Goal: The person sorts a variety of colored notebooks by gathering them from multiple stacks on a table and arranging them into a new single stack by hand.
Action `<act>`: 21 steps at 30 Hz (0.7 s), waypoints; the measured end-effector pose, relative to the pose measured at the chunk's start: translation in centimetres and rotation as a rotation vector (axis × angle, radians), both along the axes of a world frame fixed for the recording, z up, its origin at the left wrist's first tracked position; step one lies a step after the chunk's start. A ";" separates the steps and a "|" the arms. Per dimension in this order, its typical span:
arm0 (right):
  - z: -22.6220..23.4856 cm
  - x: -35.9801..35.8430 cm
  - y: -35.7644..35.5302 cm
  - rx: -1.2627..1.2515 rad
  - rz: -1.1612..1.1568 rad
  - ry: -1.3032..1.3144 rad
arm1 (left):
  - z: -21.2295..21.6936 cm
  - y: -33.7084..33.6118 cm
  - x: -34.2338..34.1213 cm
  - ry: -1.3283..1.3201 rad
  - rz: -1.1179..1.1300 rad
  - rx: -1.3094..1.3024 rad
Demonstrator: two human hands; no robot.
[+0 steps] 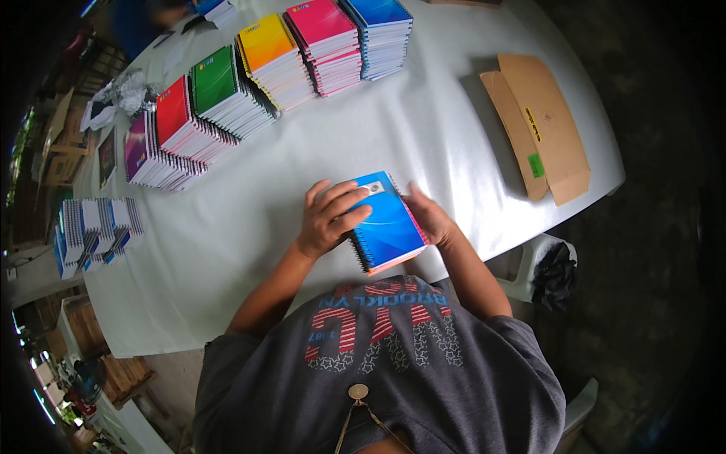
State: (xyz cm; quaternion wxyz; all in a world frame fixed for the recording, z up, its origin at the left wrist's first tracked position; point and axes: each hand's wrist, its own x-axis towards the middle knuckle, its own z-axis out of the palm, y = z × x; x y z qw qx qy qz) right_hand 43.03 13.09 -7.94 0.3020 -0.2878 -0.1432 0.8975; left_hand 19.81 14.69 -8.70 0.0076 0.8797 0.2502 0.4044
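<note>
In the head view, a small bundle of spiral notebooks (392,227), blue-covered on top with pink and orange edges showing beneath, is held at the near side of the white table (302,155), just before the wearer's chest; it is gripped along its spiral side by the left hand (330,217), whose fingers are bent over the cover; its opposite side is met by the right hand (431,218), slightly blurred, and whether the bundle is clasped by it cannot be told. Beyond, a row of notebook stacks is set out, topped in purple (136,147), red (173,113), green (214,78), yellow (265,41), pink (322,26) and blue (378,11); a folded brown cardboard piece (560,129) is laid at the right; blue-and-white notebook piles (98,227) are placed at the left.
</note>
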 end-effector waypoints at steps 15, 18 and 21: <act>-4.2 0.4 -1.0 0.196 -0.291 -0.049 | 8.1 26.5 9.1 0.207 0.389 0.152; -4.7 0.9 -1.3 0.214 -0.315 0.007 | 8.4 27.8 9.1 0.351 0.434 0.091; -5.6 2.1 -1.7 0.187 -0.351 0.029 | 12.1 24.6 10.7 0.223 0.381 -0.238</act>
